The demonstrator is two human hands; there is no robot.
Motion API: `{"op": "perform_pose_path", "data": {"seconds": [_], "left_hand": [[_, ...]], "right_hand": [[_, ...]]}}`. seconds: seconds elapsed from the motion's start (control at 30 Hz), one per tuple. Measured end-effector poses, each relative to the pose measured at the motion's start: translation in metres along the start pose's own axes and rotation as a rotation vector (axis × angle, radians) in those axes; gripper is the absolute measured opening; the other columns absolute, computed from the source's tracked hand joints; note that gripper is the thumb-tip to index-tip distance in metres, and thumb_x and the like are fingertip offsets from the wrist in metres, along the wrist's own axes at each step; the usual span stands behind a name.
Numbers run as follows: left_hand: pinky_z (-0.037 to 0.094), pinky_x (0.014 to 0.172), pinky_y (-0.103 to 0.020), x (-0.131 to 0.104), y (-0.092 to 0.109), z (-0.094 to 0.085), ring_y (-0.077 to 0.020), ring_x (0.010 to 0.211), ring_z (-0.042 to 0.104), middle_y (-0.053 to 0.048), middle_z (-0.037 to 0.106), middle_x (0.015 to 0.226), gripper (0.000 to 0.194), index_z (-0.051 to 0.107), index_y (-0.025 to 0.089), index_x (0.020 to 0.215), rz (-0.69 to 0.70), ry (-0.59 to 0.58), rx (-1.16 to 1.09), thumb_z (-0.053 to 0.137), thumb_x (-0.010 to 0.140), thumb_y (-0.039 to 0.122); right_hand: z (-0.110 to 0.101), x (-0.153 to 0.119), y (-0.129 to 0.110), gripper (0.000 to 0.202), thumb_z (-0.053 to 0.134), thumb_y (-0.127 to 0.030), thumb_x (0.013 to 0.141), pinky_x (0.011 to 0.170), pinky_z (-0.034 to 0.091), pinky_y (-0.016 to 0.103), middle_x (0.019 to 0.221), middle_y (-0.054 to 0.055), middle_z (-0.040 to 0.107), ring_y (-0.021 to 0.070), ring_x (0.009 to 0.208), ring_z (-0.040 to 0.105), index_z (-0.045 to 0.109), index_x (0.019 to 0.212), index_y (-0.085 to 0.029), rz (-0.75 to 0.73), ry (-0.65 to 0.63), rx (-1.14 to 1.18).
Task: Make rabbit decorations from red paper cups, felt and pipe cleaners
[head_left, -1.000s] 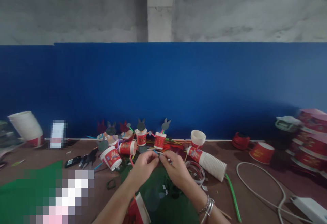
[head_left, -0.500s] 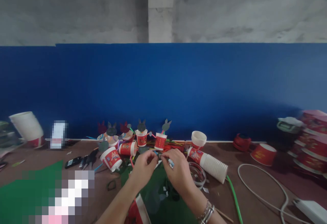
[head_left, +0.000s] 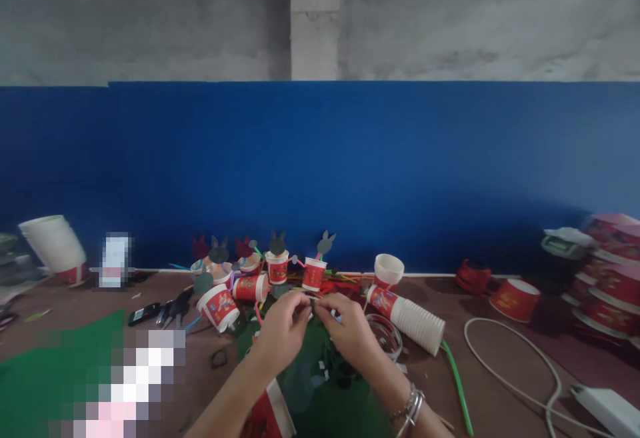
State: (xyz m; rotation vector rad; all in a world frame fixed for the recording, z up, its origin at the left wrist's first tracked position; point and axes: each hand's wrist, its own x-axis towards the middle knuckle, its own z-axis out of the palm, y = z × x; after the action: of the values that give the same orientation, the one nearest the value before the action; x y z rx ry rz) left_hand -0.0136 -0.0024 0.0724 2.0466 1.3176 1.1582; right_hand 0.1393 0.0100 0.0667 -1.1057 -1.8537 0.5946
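The stacked paper cups (head_left: 417, 325) look smooth, the bracelets (head_left: 415, 407) shiny metal.

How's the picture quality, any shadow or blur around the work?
Head view: shadow darkens the blue panel at lower right; head view: the red tubs at far right look smeared; head view: the small piece between left hand and right hand is indistinct.

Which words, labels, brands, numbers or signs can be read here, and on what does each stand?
Nothing can be read for certain.
Tilted red cup left of the left hand: printed figure and marks, too small.
Red cup lying behind it: print too small.
Upright red cups at the back: gold marks, too small.
Stack of nested cups: print too blurred.
Red cup farther right: gold print, too blurred.
Black device: pale panel, unreadable.
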Motion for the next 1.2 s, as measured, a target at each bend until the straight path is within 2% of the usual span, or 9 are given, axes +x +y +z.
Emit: {"op": "perform_pose_path", "data": {"seconds": [0.23,0.6,0.77,0.93,1.0,1.1,1.2], "left_hand": [[0.039,0.069,-0.027,-0.002,-0.003,-0.001,-0.0183,0.076,0.053,-0.004,0.057,0.078,0.014,0.052,0.018,0.076,0.094,-0.03,0.134,0.042,0.085,0.018],[0.039,0.069,-0.027,-0.001,-0.003,-0.002,-0.0176,0.076,0.052,-0.003,0.056,0.079,0.012,0.052,0.019,0.077,0.084,-0.088,0.099,0.042,0.084,0.017],[0.038,0.068,-0.026,0.001,-0.005,-0.003,-0.0167,0.074,0.05,-0.002,0.055,0.078,0.009,0.053,0.018,0.076,0.046,-0.084,0.047,0.045,0.082,0.017],[0.038,0.068,-0.025,0.003,-0.004,-0.006,-0.0147,0.072,0.048,0.0,0.054,0.074,0.009,0.053,0.018,0.077,-0.022,-0.098,-0.131,0.047,0.083,0.021],[0.037,0.065,-0.023,0.003,-0.003,-0.007,-0.0138,0.07,0.047,0.001,0.052,0.073,0.009,0.053,0.017,0.077,-0.056,-0.103,-0.193,0.048,0.082,0.023],[0.035,0.06,-0.022,0.004,-0.002,-0.006,-0.012,0.065,0.043,0.002,0.047,0.068,0.014,0.052,0.017,0.074,-0.1,-0.14,-0.252,0.049,0.082,0.027],[0.032,0.055,-0.022,0.004,-0.003,-0.003,-0.011,0.06,0.039,0.003,0.043,0.063,0.022,0.052,0.016,0.07,-0.118,-0.168,-0.288,0.049,0.083,0.034]], "right_hand": [[-0.003,0.0,0.0,0.018,0.052,-0.017,0.078,0.067,0.042,0.024,0.074,0.004,0.068,0.0166,0.071,0.059,0.068,0.071,-0.017,0.013,-0.067,-0.01],[-0.003,0.002,0.003,0.017,0.052,-0.015,0.071,0.063,0.041,0.024,0.069,0.004,0.068,0.0164,0.067,0.059,0.069,0.067,-0.015,0.069,-0.061,0.015],[-0.005,0.004,0.002,0.018,0.054,-0.02,0.072,0.059,0.039,0.024,0.065,0.003,0.067,0.0163,0.064,0.057,0.07,0.066,-0.014,0.122,-0.088,0.07],[-0.004,0.007,0.008,0.022,0.054,-0.03,0.076,0.063,0.041,0.024,0.073,0.003,0.066,0.0148,0.067,0.056,0.069,0.083,-0.014,0.265,-0.103,0.394],[-0.004,0.007,0.01,0.02,0.059,-0.031,0.073,0.059,0.039,0.023,0.068,0.0,0.063,0.0122,0.062,0.053,0.066,0.079,-0.014,0.315,-0.123,0.461],[-0.005,0.006,0.01,0.019,0.064,-0.033,0.069,0.052,0.034,0.021,0.058,-0.003,0.054,0.0091,0.054,0.045,0.06,0.068,-0.014,0.329,-0.122,0.449],[-0.006,0.005,0.006,0.016,0.061,-0.029,0.071,0.053,0.034,0.021,0.058,-0.003,0.053,0.0094,0.055,0.044,0.059,0.066,-0.013,0.263,-0.095,0.341]]}}
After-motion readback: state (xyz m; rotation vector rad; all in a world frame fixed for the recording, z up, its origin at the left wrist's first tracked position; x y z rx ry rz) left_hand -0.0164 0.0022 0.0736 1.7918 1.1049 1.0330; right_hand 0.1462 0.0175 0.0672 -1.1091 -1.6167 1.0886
